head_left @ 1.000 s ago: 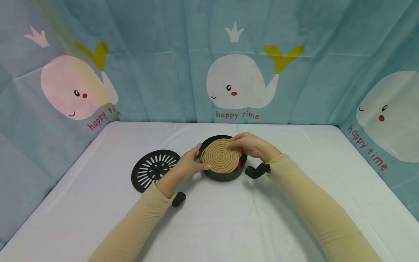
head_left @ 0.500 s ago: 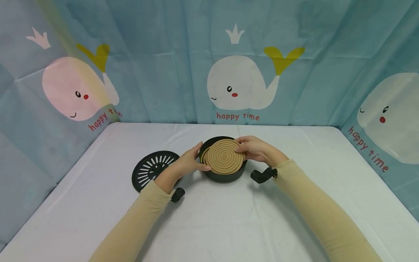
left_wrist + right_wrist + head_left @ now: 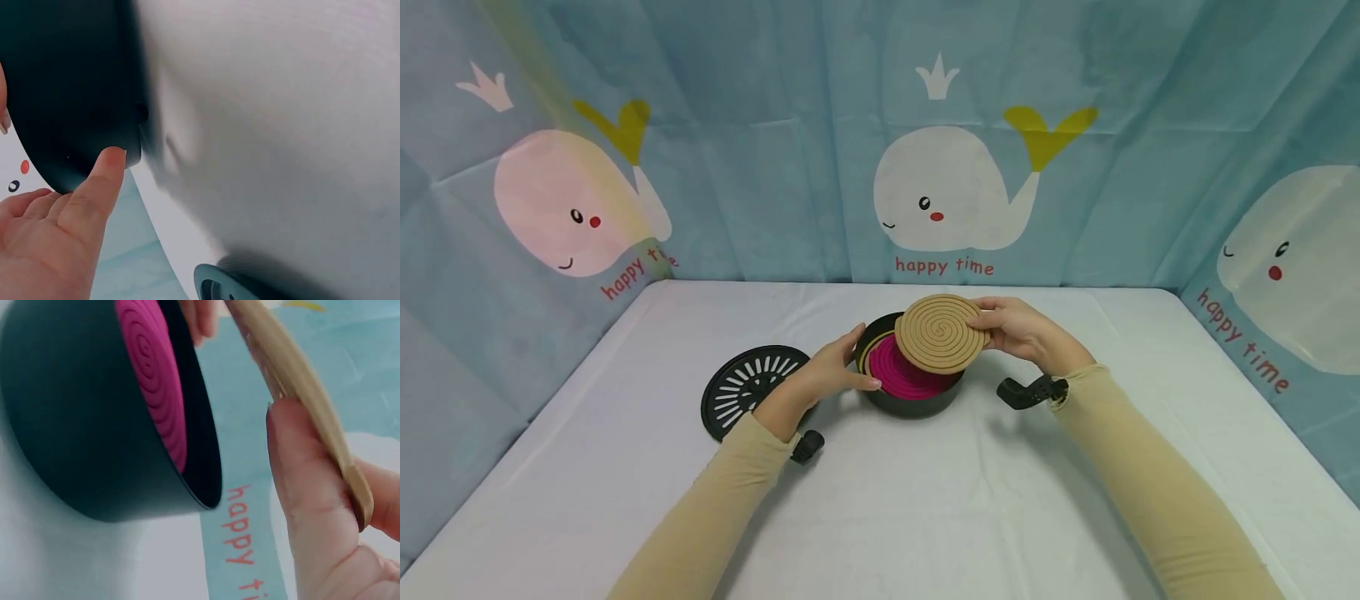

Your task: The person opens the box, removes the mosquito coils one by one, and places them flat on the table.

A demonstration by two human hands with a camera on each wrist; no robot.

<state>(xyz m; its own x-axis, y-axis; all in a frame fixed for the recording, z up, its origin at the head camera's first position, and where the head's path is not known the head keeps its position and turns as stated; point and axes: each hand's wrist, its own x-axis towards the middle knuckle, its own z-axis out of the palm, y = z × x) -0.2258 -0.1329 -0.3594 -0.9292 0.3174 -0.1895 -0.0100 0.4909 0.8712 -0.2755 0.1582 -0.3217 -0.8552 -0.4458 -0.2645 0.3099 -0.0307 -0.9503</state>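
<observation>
A tan spiral mosquito coil is pinched at its right edge by my right hand, thumb on top and fingers beneath. It is raised at a slant over the right part of a round black mosquito coil box. Inside the box lies a magenta coil, with a thin yellow edge showing at its left; the tan coil covers part of it. My left hand holds the box at its left side, thumb at the front and fingers farther back. The right wrist view shows the tan coil edge-on, apart from the box.
A black slotted lid lies on the white tabletop left of the box, partly behind my left forearm. Black wrist cameras are strapped at both sleeves. A blue whale-print curtain hangs behind the table.
My right hand has lifted the tan coil from the box and moved it up and to the right, uncovering the magenta coil. The left hand stays at the box's side.
</observation>
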